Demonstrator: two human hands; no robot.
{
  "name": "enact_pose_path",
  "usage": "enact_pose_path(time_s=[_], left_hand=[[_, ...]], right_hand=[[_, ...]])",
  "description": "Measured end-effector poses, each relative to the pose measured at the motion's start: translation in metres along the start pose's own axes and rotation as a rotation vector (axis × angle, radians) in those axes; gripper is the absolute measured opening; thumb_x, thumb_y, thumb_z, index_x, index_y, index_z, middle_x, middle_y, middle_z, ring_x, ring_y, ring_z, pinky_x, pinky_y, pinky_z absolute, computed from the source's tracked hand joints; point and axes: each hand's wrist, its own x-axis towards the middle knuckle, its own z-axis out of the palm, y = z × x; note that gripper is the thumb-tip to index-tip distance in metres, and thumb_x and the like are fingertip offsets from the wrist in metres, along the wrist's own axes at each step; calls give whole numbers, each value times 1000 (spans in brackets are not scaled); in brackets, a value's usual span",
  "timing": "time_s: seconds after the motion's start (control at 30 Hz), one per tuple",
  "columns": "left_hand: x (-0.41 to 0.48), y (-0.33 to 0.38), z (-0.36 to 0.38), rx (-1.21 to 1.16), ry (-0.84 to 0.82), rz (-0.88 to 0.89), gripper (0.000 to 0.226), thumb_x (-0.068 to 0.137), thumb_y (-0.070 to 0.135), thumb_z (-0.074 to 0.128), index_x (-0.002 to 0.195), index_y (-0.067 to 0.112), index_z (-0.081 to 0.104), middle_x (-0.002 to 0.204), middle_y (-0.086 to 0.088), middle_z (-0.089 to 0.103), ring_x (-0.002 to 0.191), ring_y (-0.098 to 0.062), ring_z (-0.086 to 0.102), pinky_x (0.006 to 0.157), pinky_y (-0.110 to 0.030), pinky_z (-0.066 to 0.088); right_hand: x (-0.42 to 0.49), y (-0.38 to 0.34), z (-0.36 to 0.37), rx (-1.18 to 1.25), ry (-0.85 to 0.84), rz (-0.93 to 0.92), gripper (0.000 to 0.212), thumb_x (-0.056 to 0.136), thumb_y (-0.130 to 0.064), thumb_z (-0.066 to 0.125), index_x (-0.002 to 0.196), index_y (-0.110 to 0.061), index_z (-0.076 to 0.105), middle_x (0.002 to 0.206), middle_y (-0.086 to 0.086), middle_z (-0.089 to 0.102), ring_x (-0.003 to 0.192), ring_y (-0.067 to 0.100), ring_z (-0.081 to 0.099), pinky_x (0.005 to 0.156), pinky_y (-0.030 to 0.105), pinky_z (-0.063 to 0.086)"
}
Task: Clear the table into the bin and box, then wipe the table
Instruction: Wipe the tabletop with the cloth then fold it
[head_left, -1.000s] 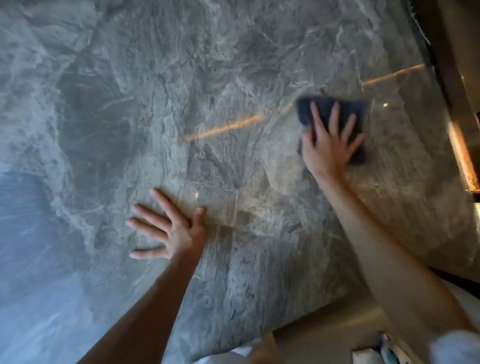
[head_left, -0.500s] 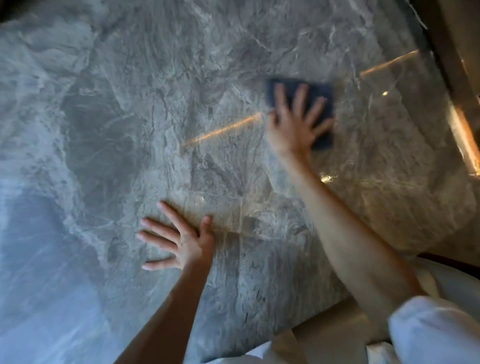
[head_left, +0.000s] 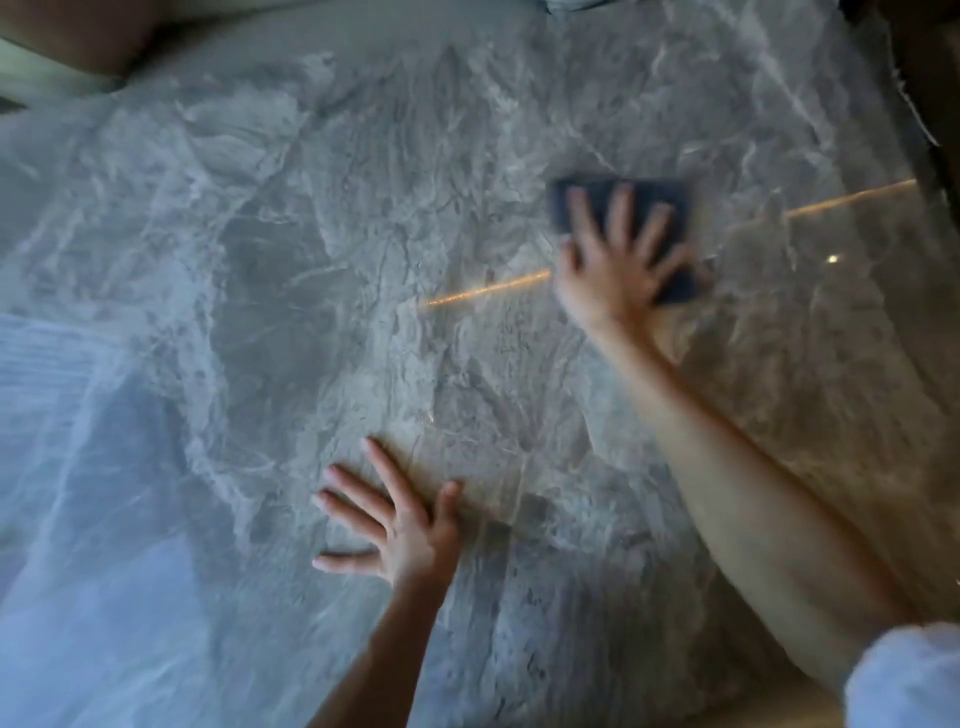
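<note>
A grey marble table (head_left: 322, 291) with pale veins fills the view. A dark blue cloth (head_left: 670, 208) lies flat on it at the upper right. My right hand (head_left: 613, 270) presses down on the cloth with spread fingers, covering its lower left part. My left hand (head_left: 400, 525) rests flat on the bare marble nearer to me, fingers apart, holding nothing. The picture is blurred by motion.
The table's far edge runs along the top left, with a pale surface (head_left: 47, 78) beyond it. A dark edge (head_left: 930, 104) borders the table at the upper right. An orange light streak (head_left: 488, 291) reflects across the marble. My white sleeve (head_left: 909, 680) shows at the bottom right.
My right hand slid the cloth leftwards across the marble, then further away from me. My left hand stayed planted in place. The view tilted up, showing the table's far edge.
</note>
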Motion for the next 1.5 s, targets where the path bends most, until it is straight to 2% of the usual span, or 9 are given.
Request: enact_pose_path(time_s=[0.17, 0.3, 0.43, 0.57, 0.7, 0.93, 1.13, 1.4, 1.5], left_hand=[[-7, 5, -11, -15, -47, 3, 94, 86, 66, 42, 140, 47, -32, 155, -6, -37, 140, -27, -40, 100, -73, -20], [-8, 8, -15, -26, -66, 4, 94, 86, 67, 42, 139, 48, -34, 152, -5, -42, 137, -25, -44, 99, -74, -20], [-3, 4, -6, -23, -17, -3, 97, 84, 66, 44, 135, 50, -38, 136, 6, -56, 127, -19, -55, 100, -74, -18], [-5, 4, -5, -28, 2, -1, 97, 86, 64, 45, 139, 47, -34, 141, 3, -52, 130, -20, -51, 99, -74, -19], [-6, 5, -12, -44, -35, 3, 93, 87, 66, 42, 144, 43, -28, 154, -7, -38, 140, -28, -40, 99, -75, -19], [-4, -2, -5, -187, 43, 46, 89, 88, 59, 45, 144, 50, -23, 156, 1, -35, 138, -18, -43, 98, -68, -27], [-23, -24, -42, -760, 96, 132, 84, 84, 44, 47, 148, 50, -9, 163, 15, -9, 150, -15, -17, 110, -57, -22], [-52, -87, -130, -641, 200, 476, 81, 83, 27, 48, 154, 10, 14, 163, -7, 12, 152, -26, 4, 123, -51, 2], [-61, -129, -121, -429, 37, 506, 70, 89, 38, 45, 153, 25, 22, 163, 0, 16, 152, -23, 3, 121, -56, -3]], right_hand=[[-194, 45, 8, -168, -87, -846, 59, 92, -47, 39, 148, -48, 22, 163, -5, 19, 150, 35, 11, 113, 67, 13], [-164, 166, -30, -298, -140, -503, 63, 90, -45, 44, 149, -46, 22, 161, 2, 25, 148, 36, 18, 112, 66, 21], [20, 90, -30, -11, -33, 172, 57, 90, -59, 25, 146, -52, 21, 163, -4, 17, 149, 39, 10, 109, 73, 10], [-17, 10, 3, -138, 32, -378, 53, 95, -58, 29, 146, -45, 28, 157, -1, 32, 147, 38, 19, 111, 67, 15], [-183, 110, -6, -219, -209, -1043, 58, 96, -50, 41, 149, -47, 20, 162, -5, 19, 151, 31, 11, 119, 59, 11], [3, 114, -39, -11, -70, -15, 53, 95, -53, 31, 147, -41, 31, 160, -1, 26, 149, 30, 19, 119, 54, 16], [-103, 7, 6, 83, -120, -709, 41, 99, -39, 42, 138, -33, 50, 147, 0, 50, 143, 23, 35, 114, 43, 25], [-359, -7, 4, 167, -487, -1146, 36, 99, -26, 47, 133, -32, 58, 145, -7, 51, 141, 19, 40, 118, 41, 23], [-426, -7, 8, 235, -525, -1163, 38, 97, -19, 49, 130, -32, 61, 144, -9, 53, 140, 16, 42, 117, 42, 27]])
